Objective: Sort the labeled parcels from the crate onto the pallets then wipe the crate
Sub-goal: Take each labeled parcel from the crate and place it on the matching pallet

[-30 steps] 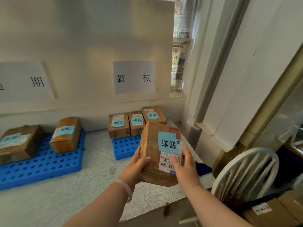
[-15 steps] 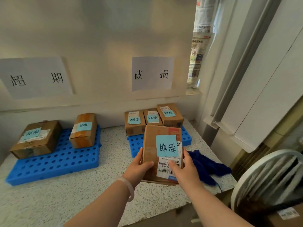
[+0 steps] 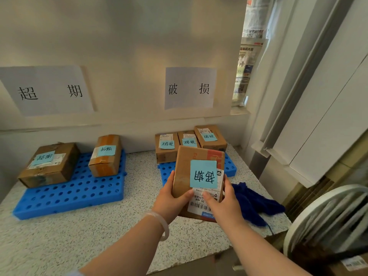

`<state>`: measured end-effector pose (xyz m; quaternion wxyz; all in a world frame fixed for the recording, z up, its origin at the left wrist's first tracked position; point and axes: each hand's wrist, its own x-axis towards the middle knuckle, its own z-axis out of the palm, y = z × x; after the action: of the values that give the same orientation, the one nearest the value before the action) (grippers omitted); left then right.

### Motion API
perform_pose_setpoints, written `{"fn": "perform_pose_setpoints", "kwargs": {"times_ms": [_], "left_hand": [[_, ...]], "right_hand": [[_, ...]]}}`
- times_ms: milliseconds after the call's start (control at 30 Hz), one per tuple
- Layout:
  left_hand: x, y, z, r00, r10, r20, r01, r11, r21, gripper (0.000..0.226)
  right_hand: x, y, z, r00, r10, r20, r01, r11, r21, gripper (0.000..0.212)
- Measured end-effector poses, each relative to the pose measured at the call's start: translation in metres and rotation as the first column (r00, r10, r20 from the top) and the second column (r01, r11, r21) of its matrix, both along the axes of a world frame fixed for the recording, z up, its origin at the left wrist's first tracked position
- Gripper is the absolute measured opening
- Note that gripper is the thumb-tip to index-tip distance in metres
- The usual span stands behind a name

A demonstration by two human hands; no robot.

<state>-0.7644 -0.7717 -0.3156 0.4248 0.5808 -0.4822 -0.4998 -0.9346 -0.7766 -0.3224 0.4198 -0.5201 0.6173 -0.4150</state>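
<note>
Pallets sit on the speckled counter [image 3: 59,246]. The big blue pallet [image 3: 69,196] on the left has two parcels [image 3: 49,166] on it. The small blue pallet [image 3: 231,166] on the right has three more.

The held parcel [image 3: 185,170] is up in the air, over the counter and just in front of the small blue pallet. It is a flat brown cardboard box. It looks stiff, and I think it is light, so it should not bend or sag. Its sides look smooth, so it could slip. The best place to hold it is by its two long sides.

The left hand [image 3: 171,202] and the right hand [image 3: 223,206] do just that. Their fingers curl round the sides and their thumbs lie on top.

The blue note [image 3: 203,174] on the box has the same words as the left wall sign [image 3: 47,90]. So I think it goes on the big blue pallet.
</note>
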Motion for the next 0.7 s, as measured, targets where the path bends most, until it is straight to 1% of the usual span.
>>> {"fn": "perform_pose_setpoints", "kwargs": {"times_ms": [67, 133, 233, 367, 433, 500, 567, 633, 700], "left_hand": [[0.001, -0.001, 0.001, 1.0, 0.0, 0.005, 0.001, 1.0, -0.025, 0.079], [0.004, -0.003, 0.001, 1.0, -0.009, -0.006, 0.009, 1.0, 0.002, 0.084], [0.013, -0.002, 0.0, 0.999, -0.037, -0.003, 0.037, 0.999, 0.034, 0.081], [0.021, 0.002, -0.002, 0.994, -0.099, 0.039, 0.097, 0.994, 0.052, 0.082], [0.024, 0.003, -0.001, 0.989, -0.137, 0.063, 0.133, 0.989, 0.071, 0.081], [0.028, 0.004, 0.002, 0.979, -0.194, 0.063, 0.187, 0.977, 0.104, 0.081], [0.031, 0.004, 0.007, 0.965, -0.25, 0.081, 0.238, 0.961, 0.138, 0.082], [0.032, 0.002, 0.012, 0.95, -0.289, 0.117, 0.269, 0.95, 0.157, 0.083], [0.031, 0.001, 0.016, 0.937, -0.319, 0.145, 0.295, 0.941, 0.164, 0.083]], "right_hand": [[0.001, 0.0, -0.001, 1.0, -0.011, 0.012, 0.011, 1.0, -0.003, 0.087], [0.0, -0.002, -0.001, 0.999, -0.038, 0.037, 0.037, 0.999, 0.012, 0.088], [-0.006, -0.008, 0.004, 0.997, -0.056, 0.054, 0.053, 0.998, 0.044, 0.087], [-0.018, -0.018, 0.013, 0.997, -0.075, -0.003, 0.075, 0.996, 0.053, 0.088], [-0.025, -0.023, 0.022, 0.997, -0.074, -0.034, 0.074, 0.997, 0.011, 0.093], [-0.033, -0.028, 0.032, 0.99, -0.019, -0.142, 0.014, 0.999, -0.04, 0.095], [-0.039, -0.033, 0.042, 0.962, 0.084, -0.259, -0.095, 0.995, -0.029, 0.092], [-0.042, -0.036, 0.049, 0.933, 0.219, -0.286, -0.212, 0.976, 0.055, 0.091], [-0.039, -0.035, 0.052, 0.909, 0.321, -0.267, -0.291, 0.945, 0.146, 0.089]]}}
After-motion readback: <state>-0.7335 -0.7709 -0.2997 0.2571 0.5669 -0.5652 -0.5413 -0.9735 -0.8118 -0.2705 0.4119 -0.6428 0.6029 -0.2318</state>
